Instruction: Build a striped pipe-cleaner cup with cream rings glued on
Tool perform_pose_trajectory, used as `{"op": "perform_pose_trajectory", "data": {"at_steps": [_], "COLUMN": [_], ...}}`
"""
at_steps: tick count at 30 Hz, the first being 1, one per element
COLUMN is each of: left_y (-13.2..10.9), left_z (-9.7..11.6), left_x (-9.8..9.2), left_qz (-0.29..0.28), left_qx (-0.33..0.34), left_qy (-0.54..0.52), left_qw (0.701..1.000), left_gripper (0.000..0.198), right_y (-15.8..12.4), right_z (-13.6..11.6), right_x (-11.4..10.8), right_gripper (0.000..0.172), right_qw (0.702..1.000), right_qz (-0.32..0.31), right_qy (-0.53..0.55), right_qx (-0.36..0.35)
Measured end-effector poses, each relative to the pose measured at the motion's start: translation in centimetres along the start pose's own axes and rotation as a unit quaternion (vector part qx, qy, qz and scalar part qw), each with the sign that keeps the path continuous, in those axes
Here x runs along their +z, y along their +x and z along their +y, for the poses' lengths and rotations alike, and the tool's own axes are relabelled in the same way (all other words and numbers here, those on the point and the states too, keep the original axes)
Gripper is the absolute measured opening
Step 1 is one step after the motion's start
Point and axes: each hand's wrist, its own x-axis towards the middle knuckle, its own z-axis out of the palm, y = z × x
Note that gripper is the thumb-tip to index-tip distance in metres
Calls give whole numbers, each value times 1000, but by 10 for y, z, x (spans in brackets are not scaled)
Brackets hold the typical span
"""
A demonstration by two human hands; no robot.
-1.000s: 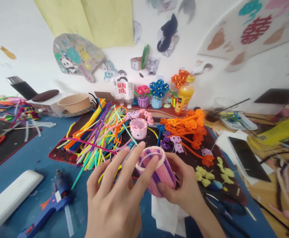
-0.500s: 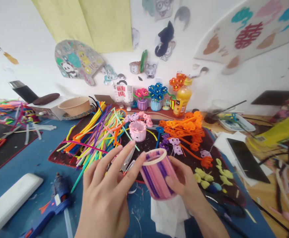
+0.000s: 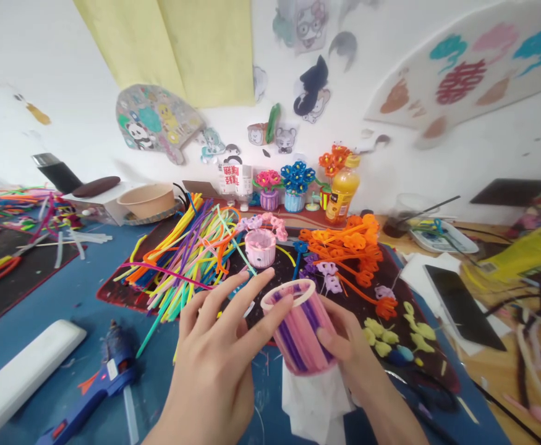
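Observation:
My right hand [image 3: 344,337] is wrapped round a small pink and purple striped pot [image 3: 305,337], tilted with its pale rim toward the upper left. My left hand [image 3: 224,340] has its fingers spread, and a fingertip reaches the near side of the pot's rim; I cannot tell how firmly it touches. Beyond the left fingers stands a smaller pink pot [image 3: 259,250] with pink and lilac pipe-cleaner flowers at its back. Below the striped pot lies crumpled white tissue [image 3: 314,402].
A bundle of coloured pipe cleaners [image 3: 191,253] lies left of centre, and orange pipe-cleaner flowers [image 3: 358,247] right. A blue glue gun [image 3: 107,377] rests at lower left beside a white bar-shaped object [image 3: 29,377]. A phone [image 3: 462,306] and a juice bottle [image 3: 342,191] are also there.
My left hand has moved right, its index fingertip now over the striped pot's rim. The right hand still grips the pot. The camera view has shifted slightly.

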Motion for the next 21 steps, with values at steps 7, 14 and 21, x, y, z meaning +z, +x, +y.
{"op": "perform_pose_trajectory", "data": {"at_steps": [7,14,21], "left_y": [-1,3,5], "left_z": [-3,3,6], "left_x": [-4,3,4], "left_qz": [47,22,28], "left_qx": [-66,-36,-53], "left_qy": [-70,-132,-115], "left_qw": [994,990,992], "left_gripper": [59,61,57], "right_y": [2,-5,-7], "right_z": [16,18,20], "right_x": [-11,0,4], "right_gripper": [46,32,36], "right_qw": [990,972,977], "right_qz": [-7,70,105], "right_qy": [104,186,149], "right_qx": [94,124,115]}}
